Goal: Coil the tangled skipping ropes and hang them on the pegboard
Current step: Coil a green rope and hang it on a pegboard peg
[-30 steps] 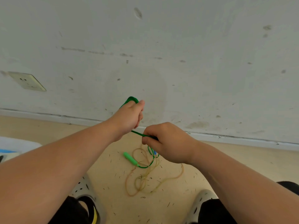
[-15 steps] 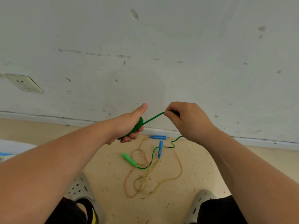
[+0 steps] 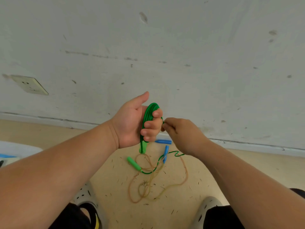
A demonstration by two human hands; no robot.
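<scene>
1. Two bare forearms reach forward from the bottom corners toward a scuffed white wall (image 3: 198,47). At the far left edge lies a white object (image 3: 14,150) with a blue strip, too cropped to identify, and above it a wall socket (image 3: 29,85) is set into the wall
2. Low on the left a grey perforated shoe (image 3: 84,194) stands on the tan floor (image 3: 247,166)
3. The left hand (image 3: 132,123) is held up with its palm toward the camera, thumb raised. Its four fingers are curled tight round a coil of green rope (image 3: 149,113), whose loops arch over the forefinger, and one green handle (image 3: 143,148) hangs out below the fist
4. Beneath that fist the second green handle (image 3: 134,163) lies on the floor. Its cord curves to the right and rises in a wavy stretch toward the other hand
5. A thin tan rope (image 3: 158,187) lies in loose, tangled loops on the floor between the feet, overlapping the green cord
6. Just right of the fist, a level blue handle (image 3: 163,142) lies near the skirting, and a slanted blue handle (image 3: 165,153) sits below it among the cords
7. The right hand (image 3: 183,136), back upward, meets the left hand's fingertips, with thumb and forefinger pinching the green strand where it leaves the coil
8. A second grey shoe (image 3: 208,207) stands at the lower right
</scene>
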